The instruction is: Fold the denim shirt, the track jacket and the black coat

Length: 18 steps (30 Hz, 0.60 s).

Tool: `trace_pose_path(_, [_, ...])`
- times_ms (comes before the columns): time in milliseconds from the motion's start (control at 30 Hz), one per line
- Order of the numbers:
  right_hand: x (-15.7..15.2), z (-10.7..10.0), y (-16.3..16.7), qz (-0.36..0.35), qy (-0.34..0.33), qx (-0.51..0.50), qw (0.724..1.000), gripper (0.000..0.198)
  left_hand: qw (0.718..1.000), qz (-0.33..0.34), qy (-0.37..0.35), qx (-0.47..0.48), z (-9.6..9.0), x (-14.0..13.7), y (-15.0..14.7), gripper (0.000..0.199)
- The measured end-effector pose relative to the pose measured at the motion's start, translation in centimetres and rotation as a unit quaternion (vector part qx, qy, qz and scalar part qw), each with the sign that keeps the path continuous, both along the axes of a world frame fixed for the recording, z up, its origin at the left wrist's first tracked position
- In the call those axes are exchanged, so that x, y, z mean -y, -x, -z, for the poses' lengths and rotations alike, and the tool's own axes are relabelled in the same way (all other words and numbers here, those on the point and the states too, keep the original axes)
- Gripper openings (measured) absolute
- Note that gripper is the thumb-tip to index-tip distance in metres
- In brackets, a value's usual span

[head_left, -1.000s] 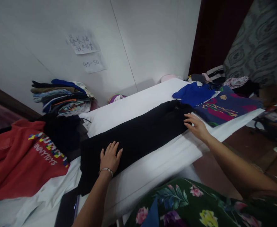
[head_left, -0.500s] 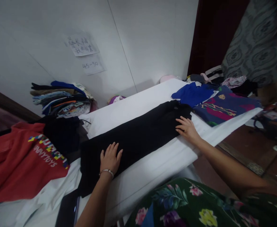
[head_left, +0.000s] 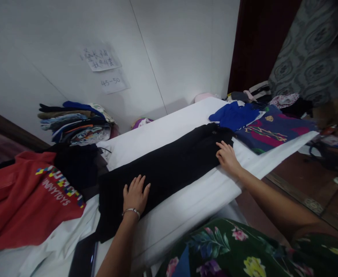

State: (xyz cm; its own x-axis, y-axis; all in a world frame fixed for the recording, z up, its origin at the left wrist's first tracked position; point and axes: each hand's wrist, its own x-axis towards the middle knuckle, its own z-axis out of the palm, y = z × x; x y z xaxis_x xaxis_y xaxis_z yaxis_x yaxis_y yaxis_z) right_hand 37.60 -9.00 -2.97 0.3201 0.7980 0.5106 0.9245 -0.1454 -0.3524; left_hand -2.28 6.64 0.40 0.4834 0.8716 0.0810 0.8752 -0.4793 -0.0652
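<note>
A pair of black trousers (head_left: 169, 161), folded into a long strip, lies flat across the white-covered table (head_left: 163, 130). A small mark shows near its right end. My left hand (head_left: 135, 195), with a bracelet at the wrist, rests flat on the left part of the cloth, fingers spread. Near the right end, my right hand (head_left: 228, 157) lies on the near edge of the trousers. Its index finger is stretched out and the others are slightly bent; no cloth is seen gripped.
To the left lie a red sweatshirt (head_left: 21, 204), dark clothes and a phone (head_left: 83, 257). A stack of folded clothes (head_left: 76, 121) stands by the wall. Beyond the trousers on the right are a blue garment (head_left: 235, 115) and a patterned one (head_left: 272, 130). Paper notes (head_left: 102, 59) hang on the wall.
The fingers of my right hand have drawn closer together and bent a little at the trousers' edge. My left hand and the trousers stay nearly the same.
</note>
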Motion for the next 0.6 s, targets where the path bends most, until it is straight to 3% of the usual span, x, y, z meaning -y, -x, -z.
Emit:
trace_pose_path(333, [6.0,-1.1,-7.2,0.184,-0.15,-0.071,0.969,0.021,1.0,0.005,-0.013,-0.001,0.4,-0.1,0.2,0.05])
trace_pose_path(467, [6.3,-1.1,-6.1,0.116,-0.194,-0.078,0.971,0.019,1.0,0.007,-0.014,0.002,0.6,-0.3,0.2,0.049])
trace_pose_path(600, [4.4,-1.3,-2.6,0.015,-0.161,-0.065,0.985,0.015,1.0,0.008,-0.013,-0.003,0.7,-0.4,0.1,0.05])
